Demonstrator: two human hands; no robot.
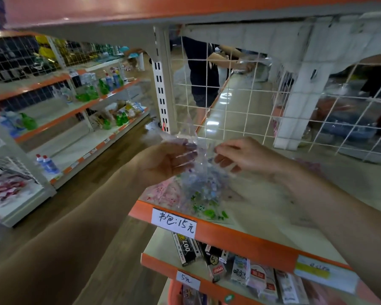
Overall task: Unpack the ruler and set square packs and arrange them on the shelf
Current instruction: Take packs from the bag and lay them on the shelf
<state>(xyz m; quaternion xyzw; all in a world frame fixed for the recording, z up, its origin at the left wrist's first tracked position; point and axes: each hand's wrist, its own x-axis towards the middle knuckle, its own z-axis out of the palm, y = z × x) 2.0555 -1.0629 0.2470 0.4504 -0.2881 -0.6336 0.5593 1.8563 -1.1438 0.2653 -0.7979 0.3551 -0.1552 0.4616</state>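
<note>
I see left hand (169, 160) fingers curled round clear pack (199, 172), right hand (242, 157) thumb and forefinger pinching its upper edge. Pack is held just above front-left corner of shelf (257, 242); other packs (207, 211) lie flat there, just behind price label (174, 223) on front edge.

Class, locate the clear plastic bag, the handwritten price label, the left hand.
clear plastic bag (200, 176), head view, crumpled middle
handwritten price label (173, 223), head view, paper centre
left hand (163, 161), head view, palm
</note>
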